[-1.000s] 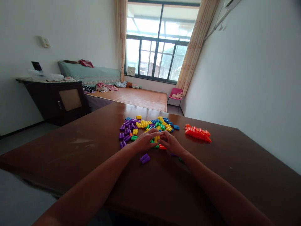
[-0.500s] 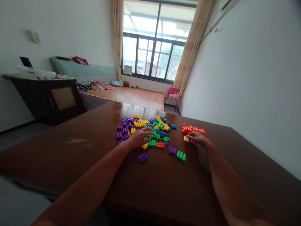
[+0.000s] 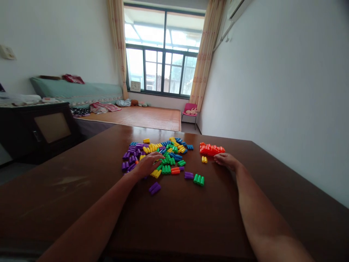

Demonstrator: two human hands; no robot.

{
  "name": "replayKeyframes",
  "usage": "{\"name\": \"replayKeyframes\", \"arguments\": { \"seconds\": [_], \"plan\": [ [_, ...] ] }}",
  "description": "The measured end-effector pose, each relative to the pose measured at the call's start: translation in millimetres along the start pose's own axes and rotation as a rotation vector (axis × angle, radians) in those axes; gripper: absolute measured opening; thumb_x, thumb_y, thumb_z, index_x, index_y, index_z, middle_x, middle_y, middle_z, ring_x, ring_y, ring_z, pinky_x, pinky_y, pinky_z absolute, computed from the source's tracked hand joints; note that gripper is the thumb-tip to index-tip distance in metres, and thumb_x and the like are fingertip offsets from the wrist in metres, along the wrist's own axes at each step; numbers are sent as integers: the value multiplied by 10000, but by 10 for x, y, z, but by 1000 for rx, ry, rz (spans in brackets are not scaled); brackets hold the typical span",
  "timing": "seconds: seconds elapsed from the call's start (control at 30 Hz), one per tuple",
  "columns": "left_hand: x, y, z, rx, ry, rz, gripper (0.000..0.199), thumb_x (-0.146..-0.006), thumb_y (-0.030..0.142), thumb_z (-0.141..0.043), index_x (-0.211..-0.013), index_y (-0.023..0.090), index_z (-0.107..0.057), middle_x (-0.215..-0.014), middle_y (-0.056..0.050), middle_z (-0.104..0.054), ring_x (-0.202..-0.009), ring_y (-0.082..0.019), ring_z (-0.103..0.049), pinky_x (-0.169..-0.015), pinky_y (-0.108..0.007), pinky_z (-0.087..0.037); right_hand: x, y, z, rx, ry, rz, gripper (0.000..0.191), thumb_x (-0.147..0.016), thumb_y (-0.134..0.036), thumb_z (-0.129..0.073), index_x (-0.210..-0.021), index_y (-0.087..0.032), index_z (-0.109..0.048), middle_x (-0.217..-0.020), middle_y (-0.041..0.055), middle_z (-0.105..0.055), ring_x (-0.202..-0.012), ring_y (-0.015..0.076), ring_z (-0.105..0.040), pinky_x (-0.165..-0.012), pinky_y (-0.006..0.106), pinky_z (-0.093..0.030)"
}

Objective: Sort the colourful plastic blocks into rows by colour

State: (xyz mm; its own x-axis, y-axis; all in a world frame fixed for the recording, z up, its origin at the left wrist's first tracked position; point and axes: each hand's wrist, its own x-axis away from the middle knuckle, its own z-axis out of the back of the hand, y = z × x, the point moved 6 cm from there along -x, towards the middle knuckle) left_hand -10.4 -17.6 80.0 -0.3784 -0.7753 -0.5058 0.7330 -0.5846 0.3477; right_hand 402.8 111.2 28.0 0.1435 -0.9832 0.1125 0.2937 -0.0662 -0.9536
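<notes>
Over the left part of a mixed pile of plastic building blocks, my left hand [image 3: 149, 164] rests with its fingers apart, closest to some green blocks [image 3: 168, 159]. Whether its fingertips touch them I cannot tell. My right hand [image 3: 228, 161] is low over the table, just in front of a row of orange blocks [image 3: 212, 149]. Its fingers are loosely bent and nothing shows in them. A small yellow block [image 3: 204, 159] lies a little left of those fingertips, apart from them. Purple blocks [image 3: 132, 159] and blue blocks [image 3: 178, 156] make up other parts of the pile.
Nearer me on the brown table [image 3: 174, 218] lie a purple block [image 3: 155, 188], another purple block [image 3: 188, 175] and a green block [image 3: 199, 179]. An orange block [image 3: 176, 171] is at the pile's front. Beyond the table stand a bed [image 3: 141, 118] and a pink chair [image 3: 190, 111].
My right hand has let go of the yellow block and drawn away to its right. My left hand stays over the pile. The whole view has shifted, so everything appears further left.
</notes>
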Motion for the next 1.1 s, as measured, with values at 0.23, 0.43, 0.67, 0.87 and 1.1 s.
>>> {"name": "replayKeyframes", "arguments": {
  "seconds": [0.23, 0.43, 0.67, 0.87, 1.1],
  "plan": [
    [-428, 518, -157, -82, -233, -128, 298, -924, 301, -448, -1133, 246, -654, -1136, -50, -667, -1056, -196, -606, -940, -305, -467, -69, -89, -12, 149, -221, 18, 283, -689, -351, -765, -880, -149, -711, -881, 81, -724, -719, 144, -651, -737, 306, -561],
    [-982, 832, -632, -62, -335, -254, 306, -938, 281, -401, -1096, 187, -646, -1118, -80, -666, -1038, -194, -605, -936, -293, -453, -140, 34, 71, 317, -109, 270, 305, -727, -367, -687, -958, -173, -731, -1033, 78, -717, -957, 214, -646, -955, 381, -472],
    [-1586, 806, -1361, 121, -401, -203, 453, -974, 410, -287, -908, 149, -652, -898, -75, -678, -832, -184, -616, -807, -277, -463, -267, 211, 89, 358, -130, 345, 357, -777, -417, -611, -1038, -204, -728, -1077, 71, -713, -1026, 236, -640, -979, 398, -462],
    [-1820, 676, -1712, 270, -531, -71, 557, -958, 523, -271, -1018, 158, -688, -981, -68, -711, -906, -206, -636, -833, -262, -448, -276, 186, 150, 394, -147, 378, 362, -815, -390, -572, -1089, -200, -712, -1096, 69, -709, -1026, 229, -642, -975, 389, -466],
    [-1933, 677, -2054, 380, -623, -110, 560, -955, 556, -260, -1142, 227, -673, -1154, -28, -686, -1025, -199, -615, -920, -259, -428, -271, 86, 126, 405, -187, 401, 366, -831, -340, -529, -1107, -174, -702, -1098, 79, -707, -1018, 224, -645, -959, 384, -474]
  ]
}}
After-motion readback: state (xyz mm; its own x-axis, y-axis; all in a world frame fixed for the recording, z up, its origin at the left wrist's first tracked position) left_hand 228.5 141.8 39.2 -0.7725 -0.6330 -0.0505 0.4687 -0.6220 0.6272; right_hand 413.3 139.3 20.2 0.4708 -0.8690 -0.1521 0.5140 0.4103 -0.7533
